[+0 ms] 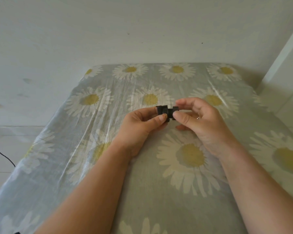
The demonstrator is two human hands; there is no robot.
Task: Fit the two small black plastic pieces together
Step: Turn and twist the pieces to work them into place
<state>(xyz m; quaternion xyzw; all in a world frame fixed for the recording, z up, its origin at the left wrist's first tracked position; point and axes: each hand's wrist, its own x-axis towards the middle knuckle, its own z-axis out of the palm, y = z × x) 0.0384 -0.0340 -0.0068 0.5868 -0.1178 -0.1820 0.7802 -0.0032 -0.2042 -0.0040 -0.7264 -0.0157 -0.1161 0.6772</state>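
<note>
Left hand (pixel 143 122) raised at frame centre, palm turned inward, thumb and fingertips pinched on the left black piece (pixel 162 111). Right hand (pixel 200 119) raised just right of centre, thumb and forefinger pinched on the right black piece (pixel 173 110); ring (pixel 198 117) on one finger. Both forearms entering from the lower edge, converging toward centre. Hands close together, apart at the wrists, fingertips nearly meeting over the pieces. Pieces touching at their inner faces; whether fully seated, cannot tell. Pieces held above the tabletop (pixel 108 166), not resting on it.

Tabletop covered by a daisy-print cloth, far edge running across the upper middle of the frame against a white wall (pixel 142 31). Left edge slanting from upper middle to lower left; thin black cable (pixel 2 153) beyond it at far left. Open cloth on all sides of the hands.
</note>
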